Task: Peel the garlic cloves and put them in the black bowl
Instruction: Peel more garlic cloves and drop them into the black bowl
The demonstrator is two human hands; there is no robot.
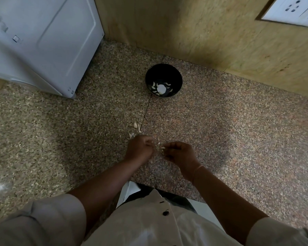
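Clove (163,147): pinched at right hand (178,153) fingertips, left hand (140,148) curled beside, its grip unclear; bowl (176,75) well beyond; risk: the slick clove slips and drops onto counter (220,121).

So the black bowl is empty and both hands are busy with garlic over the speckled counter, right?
Not quite. The black bowl is not empty: the head view shows pale garlic pieces lying in its bottom. The rest holds: the left hand and right hand are close together over the speckled counter, the right pinching a small garlic bit.
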